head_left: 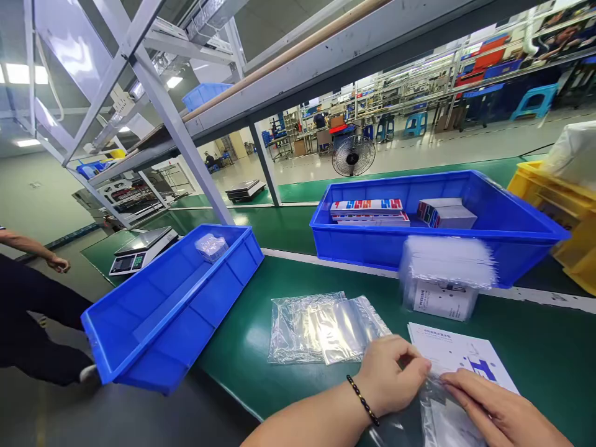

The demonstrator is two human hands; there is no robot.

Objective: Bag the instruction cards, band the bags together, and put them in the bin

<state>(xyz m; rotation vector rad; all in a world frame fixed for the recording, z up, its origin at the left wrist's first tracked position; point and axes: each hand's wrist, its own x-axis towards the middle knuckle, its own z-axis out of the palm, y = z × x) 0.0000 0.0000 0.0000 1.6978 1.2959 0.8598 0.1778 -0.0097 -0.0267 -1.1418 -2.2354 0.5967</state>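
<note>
Plastic bag (438, 415), glossy, between fingers (470, 386)

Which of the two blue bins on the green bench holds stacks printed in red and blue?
The right-hand bin, nearer the fan: red-and-blue printed stacks sit inside, while the left-hand bin holds a clear-wrapped bundle.

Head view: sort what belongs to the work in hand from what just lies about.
Likely part of it:
clear bag, held by the left hand and right hand
loose clear bags
printed papers
stack in clear plastic

Apparently just lying about:
black fan
scale beside the left blue bin, its display facing out
</note>
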